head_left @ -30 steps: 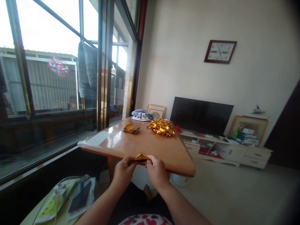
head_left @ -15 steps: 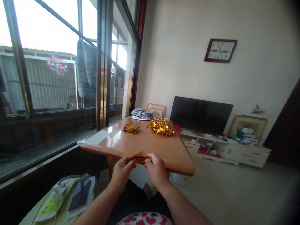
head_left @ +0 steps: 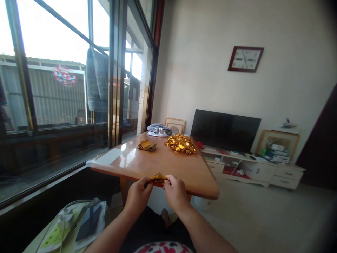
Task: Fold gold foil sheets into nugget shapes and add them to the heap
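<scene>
My left hand (head_left: 138, 194) and my right hand (head_left: 175, 191) are both pinched on a small folded piece of gold foil paper (head_left: 158, 180), held between them just over the near edge of the wooden table (head_left: 147, 163). The fingers of both hands are curled round the paper's ends. Farther back on the table lies a heap of folded gold pieces (head_left: 180, 143), and to its left a small stack of flat gold sheets (head_left: 146, 146).
A bundle of grey cloth (head_left: 159, 130) sits at the table's far end. A phone and papers (head_left: 86, 225) lie on a low surface at bottom left. A dark TV (head_left: 225, 130) stands on a white cabinet (head_left: 252, 168) at right. Large windows run along the left.
The gold paper's raised triangular point has been folded down into a smaller, more compact shape. Both hands stay in nearly the same place, pinched on it.
</scene>
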{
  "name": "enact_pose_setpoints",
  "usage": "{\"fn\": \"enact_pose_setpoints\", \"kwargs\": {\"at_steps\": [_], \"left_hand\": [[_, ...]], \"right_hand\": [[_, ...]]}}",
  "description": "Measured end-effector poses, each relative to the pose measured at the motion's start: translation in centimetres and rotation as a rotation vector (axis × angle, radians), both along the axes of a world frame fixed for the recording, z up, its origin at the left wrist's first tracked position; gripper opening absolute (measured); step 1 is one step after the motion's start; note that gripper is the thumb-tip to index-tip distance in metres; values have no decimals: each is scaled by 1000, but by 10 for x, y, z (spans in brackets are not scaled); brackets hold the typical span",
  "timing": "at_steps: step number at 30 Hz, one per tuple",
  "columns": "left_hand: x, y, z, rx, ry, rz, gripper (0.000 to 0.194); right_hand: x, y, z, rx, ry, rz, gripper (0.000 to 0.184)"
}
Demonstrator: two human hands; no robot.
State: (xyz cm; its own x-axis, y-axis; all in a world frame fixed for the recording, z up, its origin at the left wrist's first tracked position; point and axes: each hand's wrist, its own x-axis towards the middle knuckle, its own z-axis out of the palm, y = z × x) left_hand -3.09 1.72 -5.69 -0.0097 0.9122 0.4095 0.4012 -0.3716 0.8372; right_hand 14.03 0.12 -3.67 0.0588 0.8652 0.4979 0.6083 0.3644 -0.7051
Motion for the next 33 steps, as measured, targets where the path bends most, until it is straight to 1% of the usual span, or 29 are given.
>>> {"fn": "enact_pose_setpoints", "kwargs": {"at_steps": [3, 6, 9, 12, 14, 16, 19, 23, 27, 31, 33], "left_hand": [[1, 0, -1, 8, -8, -18, 23], [0, 2, -4, -27, -96, -10, 23], [1, 3, -5, -98, -261, -16, 27], [2, 1, -4, -188, -452, -68, 30], [4, 1, -4, -214, -521, -82, 31], [4, 1, -4, -209, -541, -70, 31], [5, 2, -4, -200, -512, -61, 31], [6, 3, -6, -221, -477, -81, 29], [5, 2, -7, -247, -491, -97, 28], [4, 0, 1, -272, -515, -88, 30], [3, -2, 6, -279, -501, -77, 35]], "right_hand": [[-1, -2, 1, 5, -3, 4, 27], [0, -2, 1, 8, 12, 21, 26], [1, 1, -3, 0, 45, 33, 27], [2, 5, -7, -25, 85, -1, 24], [3, 6, -8, -45, 91, -25, 21], [4, 5, -8, -56, 80, -32, 20], [4, 3, -7, -54, 58, -29, 23], [2, 2, -6, -68, 32, -42, 27], [1, 3, -7, -88, 15, -45, 28], [5, 5, -8, -83, 1, -68, 27], [8, 6, -8, -93, 22, -72, 26]]}}
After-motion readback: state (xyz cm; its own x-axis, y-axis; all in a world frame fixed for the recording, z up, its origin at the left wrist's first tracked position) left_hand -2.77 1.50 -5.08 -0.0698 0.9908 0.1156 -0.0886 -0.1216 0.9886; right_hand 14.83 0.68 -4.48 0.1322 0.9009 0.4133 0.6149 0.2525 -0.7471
